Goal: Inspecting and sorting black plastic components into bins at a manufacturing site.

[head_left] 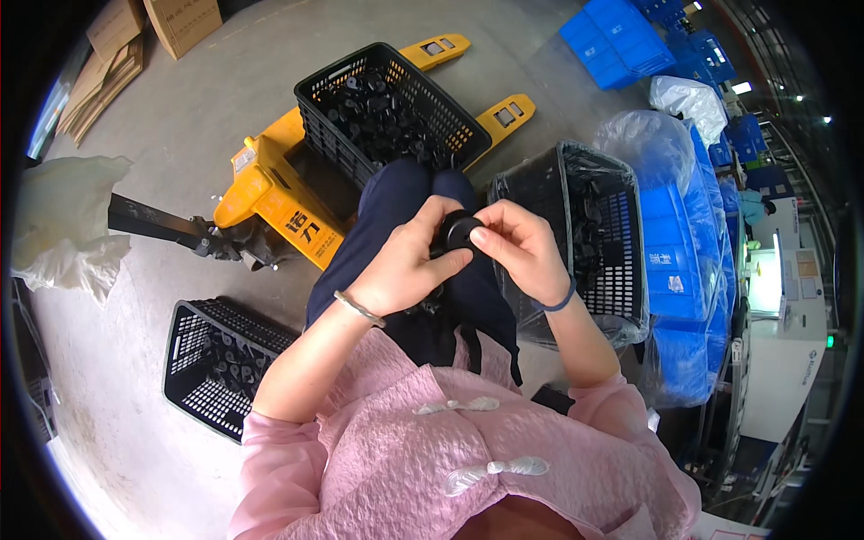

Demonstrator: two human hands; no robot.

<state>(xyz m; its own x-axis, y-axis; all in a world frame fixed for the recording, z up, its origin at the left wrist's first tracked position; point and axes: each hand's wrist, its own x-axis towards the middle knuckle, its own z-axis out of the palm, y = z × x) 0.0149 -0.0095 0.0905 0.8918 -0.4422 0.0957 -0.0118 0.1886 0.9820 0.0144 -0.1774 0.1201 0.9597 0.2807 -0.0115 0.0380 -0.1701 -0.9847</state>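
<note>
Over my lap, both hands meet at a black round plastic part (462, 231), disc-shaped with a raised rim. My left hand (409, 259) is closed around its left side, the thumb pointing toward the part. From the other side my right hand (524, 249) pinches its edge, with the thumb on the face. The fingers partly cover the part, so its exact kind does not show. Just beyond my knees, a black mesh crate (310, 106) holds many similar dark parts. Nearest my right hand stands another black crate (641, 243), lined with clear plastic and holding dark pieces.
A yellow pallet truck (270, 198) carries the far crate. At the left, a tilted black crate (180, 360) contains dark parts. Blue bins (670, 243), some plastic-wrapped, are stacked on the right. Cardboard (103, 76) lies far left, near a pale plastic bag (67, 211).
</note>
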